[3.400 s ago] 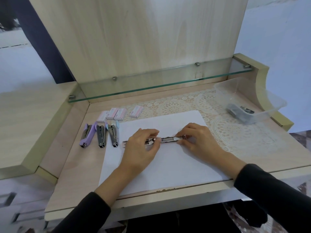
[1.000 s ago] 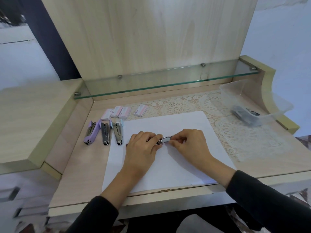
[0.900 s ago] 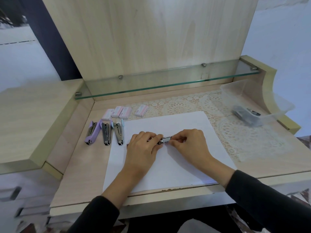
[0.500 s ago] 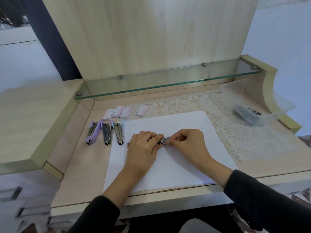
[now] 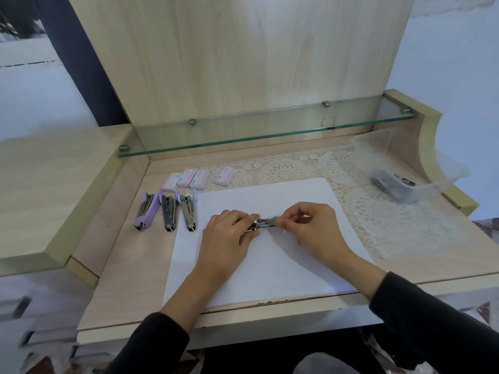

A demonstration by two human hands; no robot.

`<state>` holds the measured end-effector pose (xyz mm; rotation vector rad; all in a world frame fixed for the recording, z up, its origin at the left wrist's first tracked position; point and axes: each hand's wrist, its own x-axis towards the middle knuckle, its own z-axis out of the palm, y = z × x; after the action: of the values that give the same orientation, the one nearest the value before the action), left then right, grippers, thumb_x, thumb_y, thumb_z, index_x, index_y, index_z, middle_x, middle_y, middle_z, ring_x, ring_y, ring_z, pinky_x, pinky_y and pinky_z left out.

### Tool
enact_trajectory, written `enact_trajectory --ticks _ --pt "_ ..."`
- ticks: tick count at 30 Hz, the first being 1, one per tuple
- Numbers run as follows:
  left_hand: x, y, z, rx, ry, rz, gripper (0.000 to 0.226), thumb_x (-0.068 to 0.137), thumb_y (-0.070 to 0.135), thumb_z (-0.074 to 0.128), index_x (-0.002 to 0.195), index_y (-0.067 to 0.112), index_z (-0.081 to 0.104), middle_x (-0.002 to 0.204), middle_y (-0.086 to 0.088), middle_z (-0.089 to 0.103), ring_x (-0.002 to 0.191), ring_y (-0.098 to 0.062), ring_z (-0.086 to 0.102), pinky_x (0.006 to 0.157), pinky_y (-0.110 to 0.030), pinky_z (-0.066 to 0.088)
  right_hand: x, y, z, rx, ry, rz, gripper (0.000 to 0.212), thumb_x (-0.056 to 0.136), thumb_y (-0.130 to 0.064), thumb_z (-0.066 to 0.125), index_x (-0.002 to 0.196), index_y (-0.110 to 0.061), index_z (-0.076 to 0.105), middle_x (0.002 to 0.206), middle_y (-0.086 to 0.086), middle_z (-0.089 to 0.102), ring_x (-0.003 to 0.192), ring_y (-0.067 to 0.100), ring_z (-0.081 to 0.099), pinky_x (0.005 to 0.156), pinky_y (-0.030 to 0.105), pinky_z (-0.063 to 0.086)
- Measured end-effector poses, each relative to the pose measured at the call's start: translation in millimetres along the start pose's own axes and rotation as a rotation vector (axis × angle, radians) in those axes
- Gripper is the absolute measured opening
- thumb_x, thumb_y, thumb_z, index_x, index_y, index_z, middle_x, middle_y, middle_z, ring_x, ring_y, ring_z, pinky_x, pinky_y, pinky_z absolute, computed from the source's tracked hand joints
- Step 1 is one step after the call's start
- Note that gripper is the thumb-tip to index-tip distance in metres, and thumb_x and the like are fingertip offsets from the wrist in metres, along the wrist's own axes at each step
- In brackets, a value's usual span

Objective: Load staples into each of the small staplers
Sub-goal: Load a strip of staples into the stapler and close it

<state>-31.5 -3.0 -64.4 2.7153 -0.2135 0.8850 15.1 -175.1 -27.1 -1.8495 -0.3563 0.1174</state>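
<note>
A small metal stapler [image 5: 266, 222] lies across the middle of a white paper sheet [image 5: 264, 268]. My left hand [image 5: 229, 238] grips its left part, fingers curled over it. My right hand [image 5: 310, 228] pinches its right end, and much of the stapler is hidden under both hands. To the left, three small staplers lie side by side off the paper: a purple one [image 5: 145, 211], a dark one [image 5: 169, 214] and a light blue one [image 5: 190, 211]. Several pink staple boxes [image 5: 193, 178] lie behind them.
A clear plastic tub [image 5: 421, 168] at the right holds a dark stapler [image 5: 391, 182]. A lace mat [image 5: 378, 211] covers the right of the desk. A glass shelf [image 5: 264, 133] runs above the back edge. A raised wooden ledge [image 5: 54, 190] borders the left.
Since the earliest frame my hands have drawn closer together and the stretched-out stapler has become shorter between them. Over the last second they have hardly moved.
</note>
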Motion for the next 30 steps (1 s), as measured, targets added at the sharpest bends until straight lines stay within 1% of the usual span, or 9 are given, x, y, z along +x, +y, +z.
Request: enact_trajectory --ticks 4,7,9,14,19,21,23,25,30 --pt "0 1 -1 -0.011 -0.012 -0.028 0.033 0.078 0.032 0.05 0.094 0.012 0.071 0.078 -0.001 0.067 0.076 -0.011 0.045 0.066 -0.023 0.033 -1 -5 -13 0.076 -0.024 -0.038 0.021 0.077 0.0 0.067 0.062 -0.013 0.059 0.061 0.001 0.056 0.039 0.006 0.047 0.044 0.012 0.04" --pt "0 2 -1 -0.028 -0.008 -0.041 0.031 0.078 0.033 0.05 0.088 0.011 0.07 0.077 -0.002 0.066 0.074 -0.011 0.048 0.063 -0.023 0.036 4 -4 -21 0.086 0.001 -0.039 0.019 0.078 0.001 0.066 0.064 -0.009 0.057 0.062 0.001 0.061 0.043 0.012 0.057 0.052 0.026 0.051" --pt "0 2 -1 -0.027 -0.021 -0.056 0.032 0.079 0.034 0.049 0.083 0.01 0.069 0.078 -0.001 0.066 0.071 -0.015 0.055 0.061 -0.027 0.045 7 -3 -24 0.104 0.017 -0.026 0.019 0.078 0.003 0.065 0.066 -0.009 0.055 0.063 0.005 0.061 0.043 0.014 0.058 0.052 0.031 0.053" --pt "0 3 -4 -0.054 -0.06 -0.105 0.037 0.082 0.04 0.047 0.085 0.01 0.069 0.081 -0.001 0.067 0.072 -0.02 0.059 0.064 -0.03 0.049 13 -4 -34 0.123 0.038 -0.042 0.02 0.079 0.005 0.063 0.087 -0.013 0.063 0.065 0.004 0.066 0.043 0.012 0.058 0.049 0.026 0.054" --pt "0 3 -7 -0.04 -0.077 -0.115 0.041 0.081 0.043 0.047 0.087 0.01 0.07 0.079 -0.002 0.068 0.07 -0.024 0.061 0.063 -0.033 0.049 20 -8 -50 0.029 0.081 -0.083 0.022 0.079 0.004 0.063 0.074 -0.016 0.068 0.055 -0.011 0.065 0.043 0.009 0.056 0.05 0.021 0.053" --pt "0 3 -7 -0.032 -0.074 -0.108 0.042 0.081 0.044 0.047 0.086 0.009 0.07 0.079 -0.003 0.068 0.07 -0.025 0.061 0.064 -0.034 0.048 25 -9 -61 -0.022 0.126 -0.101 0.024 0.079 0.002 0.064 0.072 -0.022 0.068 0.058 -0.008 0.063 0.044 0.01 0.055 0.053 0.026 0.055" --pt "-1 2 -7 -0.021 -0.061 -0.101 0.043 0.081 0.044 0.046 0.086 0.008 0.07 0.079 -0.003 0.069 0.069 -0.025 0.062 0.064 -0.034 0.047 31 -10 -75 -0.067 0.188 -0.103 0.017 0.079 -0.002 0.066 0.075 -0.019 0.069 0.061 -0.003 0.062 0.043 0.009 0.054 0.055 0.029 0.055" --pt "-1 2 -6 -0.02 -0.045 -0.095 0.044 0.081 0.043 0.046 0.086 0.007 0.07 0.079 -0.003 0.069 0.068 -0.025 0.062 0.064 -0.034 0.047 38 -11 -93 -0.124 0.269 -0.11 0.007 0.079 -0.006 0.067 0.083 -0.01 0.071 0.06 -0.003 0.061 0.041 0.004 0.052 0.052 0.025 0.054" --pt "-2 2 -5 -0.034 -0.037 -0.089 0.042 0.08 0.039 0.044 0.087 0.007 0.071 0.079 -0.003 0.07 0.068 -0.026 0.062 0.063 -0.035 0.049 53 -17 -142 -0.298 0.392 -0.107 0.011 0.081 -0.009 0.064 0.089 -0.012 0.071 0.065 -0.002 0.06 0.046 -0.003 0.051 0.053 0.009 0.044"
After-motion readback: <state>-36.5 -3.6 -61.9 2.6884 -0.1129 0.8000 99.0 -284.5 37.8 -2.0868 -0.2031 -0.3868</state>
